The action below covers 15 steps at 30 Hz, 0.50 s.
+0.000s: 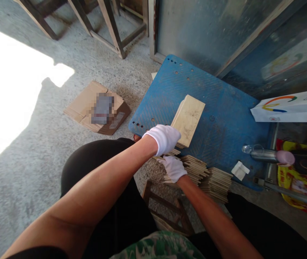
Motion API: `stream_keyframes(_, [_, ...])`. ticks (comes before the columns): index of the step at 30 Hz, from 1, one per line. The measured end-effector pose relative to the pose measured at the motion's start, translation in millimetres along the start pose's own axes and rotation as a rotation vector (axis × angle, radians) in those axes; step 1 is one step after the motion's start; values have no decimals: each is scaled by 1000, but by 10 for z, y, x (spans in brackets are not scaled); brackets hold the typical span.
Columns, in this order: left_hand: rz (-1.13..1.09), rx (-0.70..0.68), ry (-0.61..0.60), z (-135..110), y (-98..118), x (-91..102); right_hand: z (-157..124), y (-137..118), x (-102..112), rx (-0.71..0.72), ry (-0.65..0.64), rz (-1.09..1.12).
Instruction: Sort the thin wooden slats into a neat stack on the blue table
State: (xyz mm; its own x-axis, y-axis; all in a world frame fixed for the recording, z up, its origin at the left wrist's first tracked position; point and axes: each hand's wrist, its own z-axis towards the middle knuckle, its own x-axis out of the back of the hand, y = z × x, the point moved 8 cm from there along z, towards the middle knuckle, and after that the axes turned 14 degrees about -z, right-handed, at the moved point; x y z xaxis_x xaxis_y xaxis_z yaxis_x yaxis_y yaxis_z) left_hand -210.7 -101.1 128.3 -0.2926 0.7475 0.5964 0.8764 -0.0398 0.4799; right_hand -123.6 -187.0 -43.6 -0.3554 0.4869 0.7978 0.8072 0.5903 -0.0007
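Observation:
My left hand [166, 139], in a white glove, is closed beside the near left edge of a stack of thin wooden boards [189, 120]. Its fingertips are hidden, so what they hold does not show. Just below it, my gloved right hand [174, 169] has its fingers around the edges of some thin boards [173, 154]. To its right are more boards in a fanned row [195, 169], with another bundle [218, 184] beyond, at the near edge of the blue table [223, 108].
A cardboard box [88, 104] with a blurred object on it stands on the floor at left. On the table's right lie a crumpled white paper [240, 170], a bottle [264, 155] and a white printed bag [291, 106]. A wooden frame [166, 205] is beneath the boards.

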Motion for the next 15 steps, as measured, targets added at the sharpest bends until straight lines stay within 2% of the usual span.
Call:
stream_keyframes(7, [15,1,-4,13,16,-36,9,-44,29,-26,10,-6])
stream_keyframes(15, [19,-12,-25,44,25,-84,-158,44,137,-66,303,114])
